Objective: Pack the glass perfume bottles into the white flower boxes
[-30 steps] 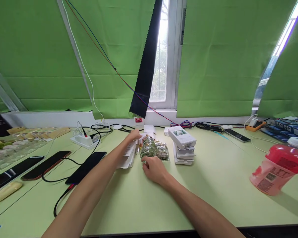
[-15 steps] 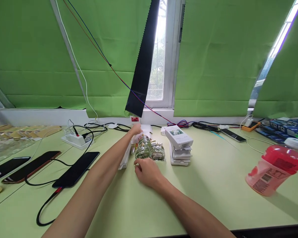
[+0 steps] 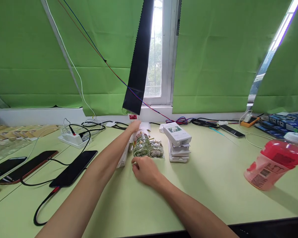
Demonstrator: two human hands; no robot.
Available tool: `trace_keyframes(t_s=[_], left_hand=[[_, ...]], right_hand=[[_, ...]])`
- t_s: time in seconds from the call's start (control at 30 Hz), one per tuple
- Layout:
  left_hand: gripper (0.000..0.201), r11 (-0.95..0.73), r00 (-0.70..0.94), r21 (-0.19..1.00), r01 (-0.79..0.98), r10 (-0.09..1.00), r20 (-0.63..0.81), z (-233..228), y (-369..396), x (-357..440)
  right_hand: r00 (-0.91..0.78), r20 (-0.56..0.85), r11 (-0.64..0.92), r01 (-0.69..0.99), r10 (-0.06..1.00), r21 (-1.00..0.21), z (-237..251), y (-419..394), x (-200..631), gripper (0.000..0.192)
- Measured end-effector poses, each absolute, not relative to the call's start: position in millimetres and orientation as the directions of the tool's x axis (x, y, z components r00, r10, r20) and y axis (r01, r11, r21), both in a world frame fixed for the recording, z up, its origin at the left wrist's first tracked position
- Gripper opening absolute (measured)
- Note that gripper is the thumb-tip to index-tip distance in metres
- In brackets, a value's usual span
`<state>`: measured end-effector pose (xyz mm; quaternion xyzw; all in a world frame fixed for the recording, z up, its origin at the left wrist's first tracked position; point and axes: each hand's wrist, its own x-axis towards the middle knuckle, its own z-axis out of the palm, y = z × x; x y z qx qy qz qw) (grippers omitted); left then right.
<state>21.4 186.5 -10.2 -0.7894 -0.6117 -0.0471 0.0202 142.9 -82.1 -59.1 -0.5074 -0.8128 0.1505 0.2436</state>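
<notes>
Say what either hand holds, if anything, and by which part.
Cannot be told: the right hand is at the near side of the glass bottles, the left hand toward their far end; neither grip shows.

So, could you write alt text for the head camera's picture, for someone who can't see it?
Small glass bottles cluster on a pale green table, with a person's right hand in front and left hand toward the back. White boxes are stacked to the right, a red drink bottle stands further right, and dark phones lie on the left.
</notes>
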Motion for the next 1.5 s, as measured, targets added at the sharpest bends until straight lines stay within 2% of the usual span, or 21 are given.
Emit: trace_keyframes(t_s=[0.3,0.8,1.17,1.37,1.5], left_hand=[[0.038,-0.258,0.263,-0.074,0.963,0.963,0.066,-12.0,179.1,18.3],[0.039,-0.189,0.198,-0.084,0.978,0.973,0.117,-3.8,161.5,33.0],[0.036,-0.128,0.113,0.018,0.992,0.928,0.355,23.7,141.9,24.4],[0.024,-0.196,0.124,0.093,0.976,0.857,0.501,40.0,130.4,15.4],[0.034,-0.263,0.132,0.131,0.956,0.784,0.606,52.6,124.1,10.4]], right_hand=[[-0.365,0.251,0.443,0.743,0.897,-0.501,-60.5,-81.5,142.0,0.027],[-0.378,0.252,0.455,0.742,0.891,-0.492,-65.5,-78.0,140.5,0.027],[-0.386,0.26,0.465,0.731,0.885,-0.499,-61.9,-81.8,141.5,0.027],[-0.37,0.256,0.45,0.733,0.893,-0.51,-61.3,-82.3,141.2,0.027],[-0.366,0.243,0.439,0.73,0.898,-0.524,-60.8,-82.1,141.4,0.027]])
